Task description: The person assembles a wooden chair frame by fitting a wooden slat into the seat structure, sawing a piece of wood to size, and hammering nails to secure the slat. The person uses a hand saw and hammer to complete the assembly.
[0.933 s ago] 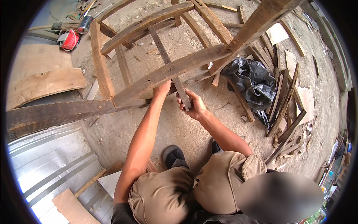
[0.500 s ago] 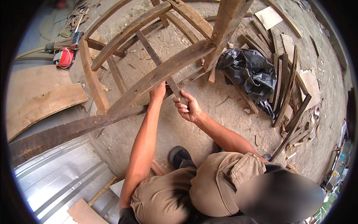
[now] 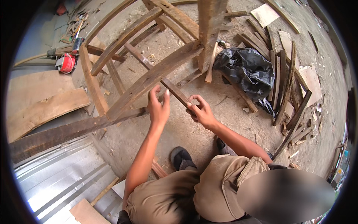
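While my right hand [image 3: 203, 114] pinches the near end of a narrow wooden strip [image 3: 176, 92] between thumb and fingers, my left hand [image 3: 158, 110] hangs at nine o'clock from it, thumb and fingers spread, just beside the strip; whether its thumb touches the wood I cannot tell. From my right hand the strip's long axis runs toward half past ten, seeming to pass beneath a curved rail [image 3: 156, 74] set crosswise, eight o'clock to two. The strip is flat, straight and brown; the rail is thicker, bowed and worn. At twelve o'clock rises a stout post [image 3: 209, 35]. Between one and two, a crumpled, glossy black plastic bag [image 3: 248, 71] lies on the gritty floor [image 3: 235, 115] beside rough boards [image 3: 281, 80]. Farther out, ridged, shiny sheet metal [image 3: 59, 175] lies at eight, a red pail [image 3: 68, 62] at ten.
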Demonstrator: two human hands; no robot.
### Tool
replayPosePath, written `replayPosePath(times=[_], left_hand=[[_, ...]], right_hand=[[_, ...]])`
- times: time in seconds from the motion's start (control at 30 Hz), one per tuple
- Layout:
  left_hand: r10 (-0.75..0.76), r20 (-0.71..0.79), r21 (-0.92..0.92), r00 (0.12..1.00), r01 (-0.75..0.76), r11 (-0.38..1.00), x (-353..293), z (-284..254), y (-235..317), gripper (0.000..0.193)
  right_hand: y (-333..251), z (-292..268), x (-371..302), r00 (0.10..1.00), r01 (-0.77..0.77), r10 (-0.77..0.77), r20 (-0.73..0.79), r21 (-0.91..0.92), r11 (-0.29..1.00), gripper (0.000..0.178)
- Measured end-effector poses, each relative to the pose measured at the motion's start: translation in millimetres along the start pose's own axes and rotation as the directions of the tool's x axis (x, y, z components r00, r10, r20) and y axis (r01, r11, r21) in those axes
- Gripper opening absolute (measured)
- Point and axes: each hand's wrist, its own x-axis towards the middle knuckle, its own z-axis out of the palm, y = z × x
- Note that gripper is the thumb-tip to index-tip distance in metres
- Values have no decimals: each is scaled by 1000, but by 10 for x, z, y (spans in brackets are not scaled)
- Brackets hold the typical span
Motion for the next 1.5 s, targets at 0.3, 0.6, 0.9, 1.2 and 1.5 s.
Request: replayPosePath(times=[0.3, 0.6, 0.9, 1.2, 1.5], left_hand=[[688, 669, 17, 283, -931, 365, -129, 237, 1031, 43], [200, 933, -44, 300, -457, 888, 68, 471, 1771, 38], [13, 971, 65, 237, -318, 946, -24, 479, 1723, 39], [107, 947, -29, 304, -250, 968, -83, 597, 1464, 32], [101, 968, -89, 228, -64, 994, -198, 745, 1997, 32]], right_hand=[[-662, -732, -1018, 860, 409, -466, 207, -826, 387, 43], [-968, -853, -1416, 785, 433, -473, 400, -900, -44, 48], [-997, -817, -1508, 735, 500, -457, 500, -856, -132, 50], [-1062, -855, -1458, 716, 522, -432, 549, -831, -191, 42], [-1814, -938, -1897, 769, 517, -293, 568, -823, -236, 39]])
